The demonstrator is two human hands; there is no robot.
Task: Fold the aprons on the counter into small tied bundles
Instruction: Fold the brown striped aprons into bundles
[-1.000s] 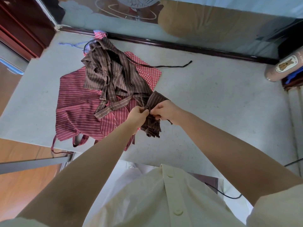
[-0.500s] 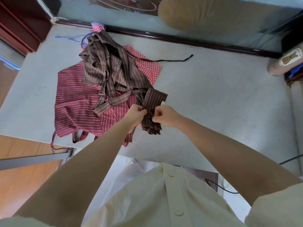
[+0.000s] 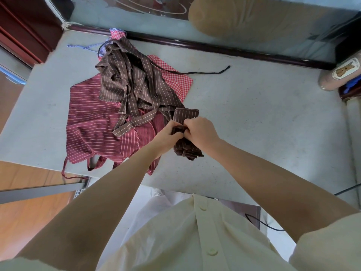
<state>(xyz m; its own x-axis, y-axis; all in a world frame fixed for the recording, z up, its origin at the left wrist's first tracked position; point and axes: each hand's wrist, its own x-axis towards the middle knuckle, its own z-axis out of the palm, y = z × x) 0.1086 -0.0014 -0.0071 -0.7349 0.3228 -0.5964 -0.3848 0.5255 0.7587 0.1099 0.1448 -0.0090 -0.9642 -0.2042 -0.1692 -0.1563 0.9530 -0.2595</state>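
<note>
Near the middle of the frame, the left hand [image 3: 168, 133] and the right hand [image 3: 201, 132] meet on a small brown striped bundle [image 3: 186, 116]. It lies on the grey counter [image 3: 263, 114], just right of the apron pile. The fingers of both hands are curled tight and pinch the brown cloth at the waist of the bundle. The knuckles of the two hands almost touch. The fingertips are hidden in the folds, so I cannot tell if they hold a strap or only the cloth. The lower end of the bundle comes out under the right wrist.

At the left, a loose brown striped apron [image 3: 132, 81] lies on a red striped apron [image 3: 91, 118], whose ties hang over the near edge of the counter. A red checked apron [image 3: 175, 79] is mostly covered, and a thin black strap [image 3: 205, 72] runs out from it to the right. At the right edge of the frame, a container with a bear label [image 3: 340, 73] is partly cut off.
</note>
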